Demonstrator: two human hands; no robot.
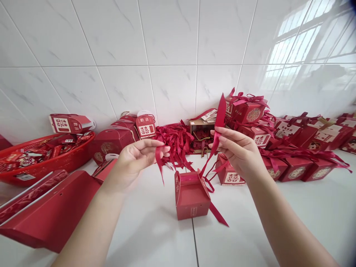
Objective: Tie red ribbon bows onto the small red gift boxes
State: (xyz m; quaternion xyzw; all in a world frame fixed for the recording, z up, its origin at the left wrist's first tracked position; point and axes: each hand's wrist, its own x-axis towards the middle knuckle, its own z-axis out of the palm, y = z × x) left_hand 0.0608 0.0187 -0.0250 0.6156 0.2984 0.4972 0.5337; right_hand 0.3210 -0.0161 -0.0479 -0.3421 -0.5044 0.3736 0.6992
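A small red gift box [192, 202] stands upright on the white tabletop, its top folded together. My left hand [139, 159], up and to the left of the box, pinches a red ribbon [159, 160] whose short end hangs down. To the upper right, my right hand [239, 148] grips another stretch of red ribbon [221, 115] between thumb and fingers; one end points up and the rest runs down to the box top. A further ribbon end [219, 215] trails onto the table at the box's right side.
A red basket [72, 157] of wrapped sweets stands at the left, near a large open red box [61, 207]. Loose ribbons [175, 139] are heaped by the tiled wall beside a small open carton [196, 128]. Several ribboned gift boxes [296, 168] line the right side.
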